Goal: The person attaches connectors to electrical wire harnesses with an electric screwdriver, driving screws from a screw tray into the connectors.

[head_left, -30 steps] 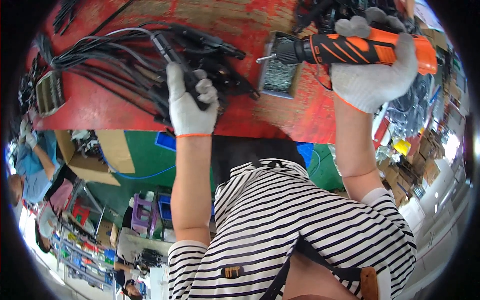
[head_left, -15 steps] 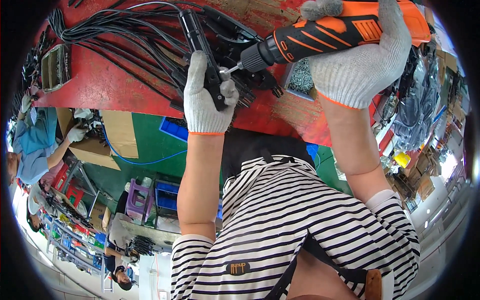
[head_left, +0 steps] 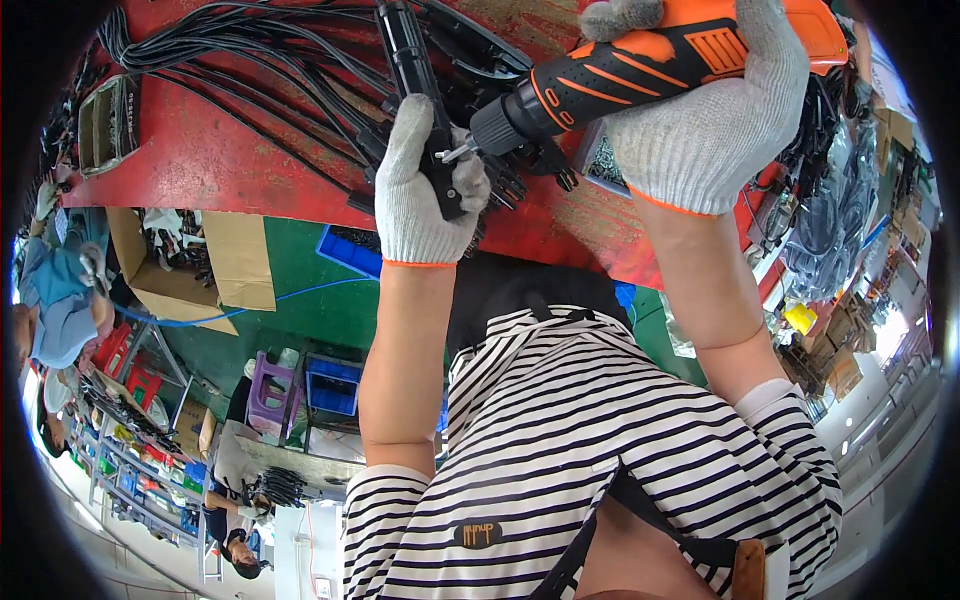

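My left hand (head_left: 422,205), in a white knit glove, grips a long black plastic housing (head_left: 405,55), thumb along one side. My gloved right hand (head_left: 700,145) is wrapped round an orange and black cordless screwdriver (head_left: 610,85) from the right. Its thin metal bit (head_left: 460,152) points left, with the tip at the housing's side beside my left fingers. A small silvery piece shows at the tip; whether it is a screw seated in the housing I cannot tell. Behind my left hand lie more black parts (head_left: 475,45), partly covered.
Black cables (head_left: 230,40) in a bundle cross the worn red tabletop (head_left: 240,160). A tray of small screws (head_left: 603,160) sits partly behind my right hand. A metal box (head_left: 108,125) stands at the far left. Beyond the table edge are a cardboard box (head_left: 237,262) and a co-worker (head_left: 65,290).
My left hand and the housing have shifted slightly right. The screwdriver has moved a little left and down, its bit still at the housing. The co-worker's hand has left the cardboard box.
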`<state>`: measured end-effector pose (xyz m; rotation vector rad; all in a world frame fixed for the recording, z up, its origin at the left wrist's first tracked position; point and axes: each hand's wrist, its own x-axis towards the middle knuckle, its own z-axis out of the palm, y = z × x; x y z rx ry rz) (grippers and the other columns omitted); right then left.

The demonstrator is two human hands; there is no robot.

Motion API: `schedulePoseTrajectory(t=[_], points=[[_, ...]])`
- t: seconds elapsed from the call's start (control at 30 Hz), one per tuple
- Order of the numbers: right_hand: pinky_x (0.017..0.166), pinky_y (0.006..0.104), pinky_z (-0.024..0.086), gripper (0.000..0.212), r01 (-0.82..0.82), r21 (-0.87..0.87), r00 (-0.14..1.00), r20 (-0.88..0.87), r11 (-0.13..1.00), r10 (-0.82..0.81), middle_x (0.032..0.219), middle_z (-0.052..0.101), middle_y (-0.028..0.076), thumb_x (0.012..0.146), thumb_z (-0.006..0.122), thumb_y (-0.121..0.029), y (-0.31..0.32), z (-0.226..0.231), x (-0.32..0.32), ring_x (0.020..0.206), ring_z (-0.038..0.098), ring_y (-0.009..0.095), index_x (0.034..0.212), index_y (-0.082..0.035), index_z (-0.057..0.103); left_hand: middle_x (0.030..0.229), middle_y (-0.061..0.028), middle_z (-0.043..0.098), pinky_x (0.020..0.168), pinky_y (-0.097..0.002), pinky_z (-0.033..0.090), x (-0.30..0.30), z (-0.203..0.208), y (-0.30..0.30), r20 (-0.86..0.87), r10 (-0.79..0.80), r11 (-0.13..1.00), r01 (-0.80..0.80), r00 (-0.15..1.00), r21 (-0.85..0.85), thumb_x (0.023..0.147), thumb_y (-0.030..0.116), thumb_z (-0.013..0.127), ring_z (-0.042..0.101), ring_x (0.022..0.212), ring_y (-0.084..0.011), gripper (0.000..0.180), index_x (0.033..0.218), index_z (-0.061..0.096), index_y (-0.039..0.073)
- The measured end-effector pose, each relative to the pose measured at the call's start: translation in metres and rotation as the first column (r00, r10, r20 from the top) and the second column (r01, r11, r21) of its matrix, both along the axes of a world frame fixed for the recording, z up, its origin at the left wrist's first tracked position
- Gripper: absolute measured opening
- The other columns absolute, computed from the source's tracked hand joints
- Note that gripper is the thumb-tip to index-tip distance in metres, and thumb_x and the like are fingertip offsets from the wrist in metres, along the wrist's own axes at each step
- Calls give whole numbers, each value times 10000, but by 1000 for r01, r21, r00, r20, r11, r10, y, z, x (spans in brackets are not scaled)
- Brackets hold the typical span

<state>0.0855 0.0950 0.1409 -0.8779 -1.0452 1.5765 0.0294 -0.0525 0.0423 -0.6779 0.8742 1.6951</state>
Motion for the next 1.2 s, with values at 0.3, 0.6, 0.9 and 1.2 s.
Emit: schedulePoseTrajectory(t=[0.3,0.6,0.9,1.2], points=[[605,378,611,251,-17,-12,1000,-26,1000,17,935,687,117,995,614,-316,0,-1,-1,658,698,198,1053,-73,583,643,-23,556,409,-248,338,-1,1,-2,3,18,999,-18,1000,43,1020,438,658,454,461,-117,345,930,637,105],[611,373,601,238,-8,-22,1000,-20,1000,7,934,683,116,995,612,-305,1,2,-2,677,698,195,1069,-81,577,659,-32,581,419,-251,336,-1,3,0,42,21,998,-23,999,57,1013,450,666,449,465,-116,367,906,657,99],[622,361,582,235,-15,-68,1000,-24,998,13,930,674,90,998,624,-309,-1,5,-7,682,685,191,1069,-91,577,665,-39,575,415,-242,335,-1,-1,-1,69,45,995,-50,997,82,1010,485,661,440,464,-118,428,908,665,70],[631,375,583,209,-33,-128,996,-90,991,22,930,675,84,1010,617,-302,7,-2,-4,684,681,189,1065,-104,579,706,-28,563,454,-230,349,3,0,0,68,33,992,-41,997,123,971,645,627,441,530,-102,584,1002,668,63]])
